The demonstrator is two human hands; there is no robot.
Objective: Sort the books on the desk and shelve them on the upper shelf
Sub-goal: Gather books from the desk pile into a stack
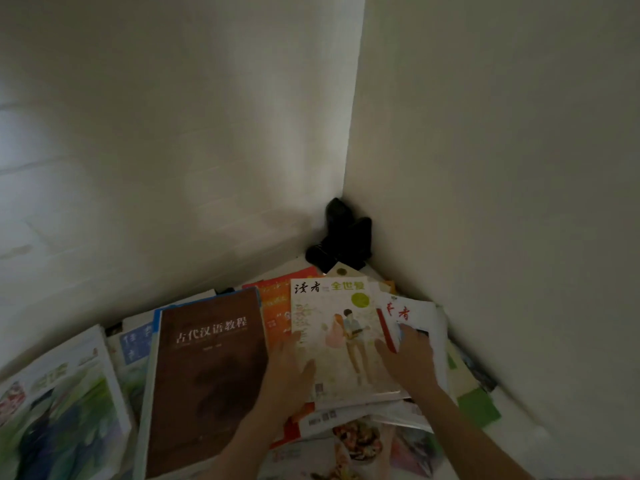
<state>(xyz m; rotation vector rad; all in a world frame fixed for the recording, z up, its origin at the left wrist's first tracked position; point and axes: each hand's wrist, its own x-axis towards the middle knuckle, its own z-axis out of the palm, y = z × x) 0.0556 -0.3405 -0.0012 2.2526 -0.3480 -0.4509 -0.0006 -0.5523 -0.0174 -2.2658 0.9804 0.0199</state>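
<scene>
Several books and magazines lie spread over the desk in a wall corner. A pale magazine with two drawn figures (341, 327) lies on top of the pile. My left hand (289, 370) holds its left edge, thumb on the cover and fingers at the side. My right hand (408, 358) rests at its right edge, fingers reaching onto a white magazine with red characters (412, 311). A large brown book (204, 375) lies to the left, an orange book (277, 306) between them. The upper shelf is out of view.
A green-and-blue illustrated magazine (59, 403) lies at the far left, more magazines (360, 441) near the front, green sheets (478, 407) at the right. A dark object (343, 237) sits in the corner. White walls (485, 168) close in behind and to the right.
</scene>
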